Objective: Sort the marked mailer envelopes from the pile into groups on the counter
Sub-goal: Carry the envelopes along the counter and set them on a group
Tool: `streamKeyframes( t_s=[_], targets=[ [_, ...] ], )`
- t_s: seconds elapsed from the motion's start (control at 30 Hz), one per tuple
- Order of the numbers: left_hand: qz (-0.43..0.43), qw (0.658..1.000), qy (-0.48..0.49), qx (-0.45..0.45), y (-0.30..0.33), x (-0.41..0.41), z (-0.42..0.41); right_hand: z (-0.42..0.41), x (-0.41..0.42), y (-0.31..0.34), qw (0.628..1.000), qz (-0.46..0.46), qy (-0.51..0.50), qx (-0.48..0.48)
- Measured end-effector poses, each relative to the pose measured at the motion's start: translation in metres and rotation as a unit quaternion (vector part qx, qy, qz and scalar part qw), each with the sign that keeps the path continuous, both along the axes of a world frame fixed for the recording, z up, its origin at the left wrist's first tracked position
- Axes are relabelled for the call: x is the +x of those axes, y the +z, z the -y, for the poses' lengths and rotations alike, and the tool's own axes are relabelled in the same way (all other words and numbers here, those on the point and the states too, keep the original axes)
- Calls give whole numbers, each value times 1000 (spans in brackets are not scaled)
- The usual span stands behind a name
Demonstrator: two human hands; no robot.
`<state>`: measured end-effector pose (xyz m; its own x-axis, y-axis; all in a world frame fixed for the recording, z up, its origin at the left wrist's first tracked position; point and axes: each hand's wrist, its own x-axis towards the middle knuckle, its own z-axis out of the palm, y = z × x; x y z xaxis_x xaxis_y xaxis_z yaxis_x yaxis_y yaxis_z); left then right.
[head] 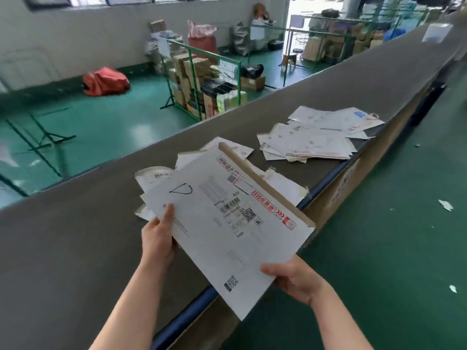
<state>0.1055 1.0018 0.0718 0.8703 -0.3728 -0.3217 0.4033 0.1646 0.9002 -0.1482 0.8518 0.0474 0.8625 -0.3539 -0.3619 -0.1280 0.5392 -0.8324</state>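
Two hands on one white mailer envelope (222, 223), held flat above the near edge of the long grey counter (75, 236): left hand (159, 238) pinching the left edge, thumb on top beside a hand-drawn black triangle mark (181, 190); right hand (293, 276) gripping the lower right corner, thumb on top, fingers hidden underneath. Printed barcode, QR codes and a red strip along the torn brown flap. Directly beneath, a loose pile of envelopes (161, 178) on the counter. Farther along, two separate groups: a nearer stack (308, 145) and, just beyond and touching it, a farther group (336, 120). Blue rail (182, 317) and cardboard panelling along the counter's near side. Green floor (391, 248) on both sides, scattered with white paper scraps. Across the counter, green wire cages (202, 84) packed with cardboard boxes, a red sack (104, 80) on the floor, more parcels against the grey wall (101, 34), and a bright doorway at the far end.
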Motion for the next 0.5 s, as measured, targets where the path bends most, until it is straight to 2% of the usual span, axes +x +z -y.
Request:
streamKeyframes(
  t_s=[0.1, 0.2, 0.3, 0.4, 0.5],
  targets=[
    [17, 998, 55, 3, -1, 17, -10, 33, 49, -11, 998, -53, -26, -35],
    [-6, 993, 109, -33, -8, 34, -23, 57, 102, -28, 988, -83, -131, -22],
    [28, 989, 142, 29, -15, 45, -36, 79, 147, -38, 975, -100, -197, -19],
    [65, 983, 156, 71, -23, 44, -44, 104, 191, -46, 975, -92, -202, -13],
    [61, 975, 193, 94, -30, 30, -46, 126, 239, -45, 981, -82, -177, -21]
  ],
)
